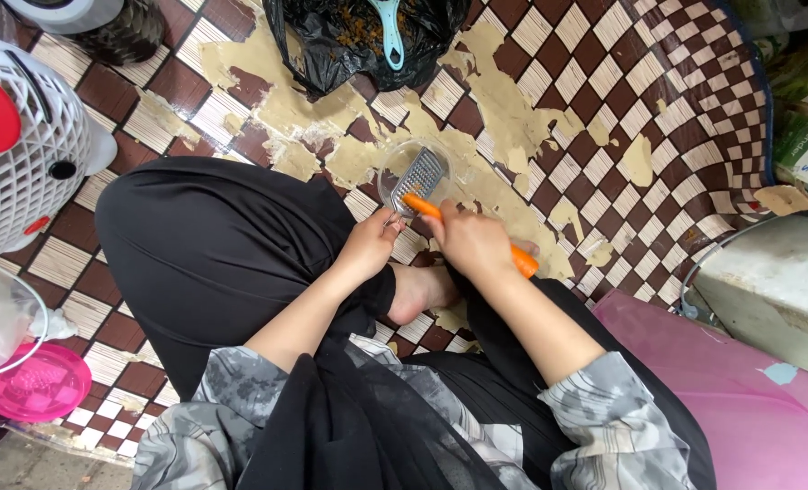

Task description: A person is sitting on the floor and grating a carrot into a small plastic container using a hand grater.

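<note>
Sitting cross-legged on the worn checkered floor point(603, 100), dressed in black trousers and grey patterned sleeves. Gripping an orange carrot point(523, 261) in the right hand point(473, 243), fingers wrapped round its middle, one end pressed against the face of a small metal grater point(419, 179), the other end poking out past the heel of the hand. Pinching the grater's handle in the left hand point(370, 243), fingers closed on it, the blade tilted up and away and resting in a clear round bowl point(393, 168) on the floor just ahead of the knees. Bare foot point(419, 292) tucked beneath both wrists.

Lying beyond the bowl: a black plastic bag point(331, 45) opened out, holding brownish scraps and a pale turquoise handled tool point(390, 32). Standing at far left: a white fan point(32, 154) with a red centre, and lower down a pink round lid point(36, 383) beside a clear container. Resting at right: a pink sheet point(758, 390) near a white box point(776, 281) with a scuffed top.
</note>
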